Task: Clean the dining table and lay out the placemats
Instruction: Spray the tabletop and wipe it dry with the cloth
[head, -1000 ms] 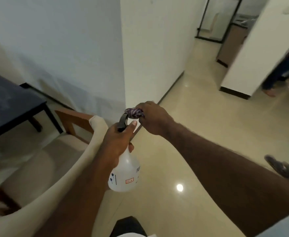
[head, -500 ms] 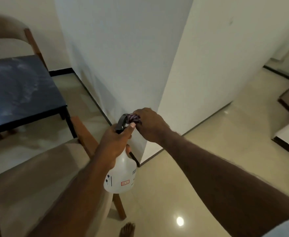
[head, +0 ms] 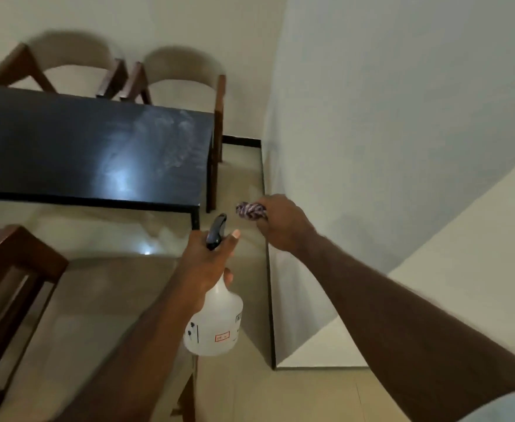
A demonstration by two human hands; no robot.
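The dark dining table (head: 67, 147) fills the left middle of the view, with pale smears near its right end. My left hand (head: 207, 263) grips the neck of a white spray bottle (head: 216, 324) with a black trigger head, held over the floor just off the table's near right corner. My right hand (head: 280, 223) holds a bunched purple-and-white cloth (head: 248, 211) a little to the right of the bottle's nozzle, apart from it. No placemats are in view.
Two wooden chairs with pale backs (head: 177, 74) stand behind the table against the far wall. Another chair (head: 9, 284) with a beige seat is at the lower left, close to me. A white wall corner (head: 273, 300) juts out on the right.
The view has swung left, bringing the whole table and far chairs into sight. My right hand with the cloth has drawn away from the bottle's nozzle to the right.
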